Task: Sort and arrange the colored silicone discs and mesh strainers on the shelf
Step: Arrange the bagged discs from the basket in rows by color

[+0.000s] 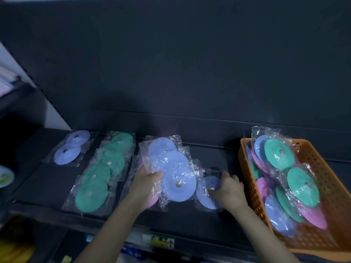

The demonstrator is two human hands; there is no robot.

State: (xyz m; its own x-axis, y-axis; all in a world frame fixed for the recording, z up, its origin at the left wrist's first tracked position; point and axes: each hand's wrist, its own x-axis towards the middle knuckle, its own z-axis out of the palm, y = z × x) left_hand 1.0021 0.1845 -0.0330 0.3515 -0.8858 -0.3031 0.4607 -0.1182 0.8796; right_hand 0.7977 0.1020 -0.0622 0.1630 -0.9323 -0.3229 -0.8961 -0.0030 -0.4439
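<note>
On the dark shelf point(212, 154) lie plastic-bagged silicone discs in rows: two blue discs point(71, 149) at the far left, then a row of several green discs point(100, 173). My left hand point(146, 185) grips a fanned stack of bagged blue discs point(174, 173), with pink discs point(154, 200) showing under the hand. My right hand point(227, 188) pinches one more bagged blue disc point(206, 196) lying on the shelf beside the stack. No mesh strainer is recognisable.
An orange perforated basket point(322, 168) at the right holds several mixed blue, green and pink bagged discs point(302, 185). A dark back wall rises behind the shelf. A lower shelf with goods and a price label point(162, 242) shows below the shelf's front edge.
</note>
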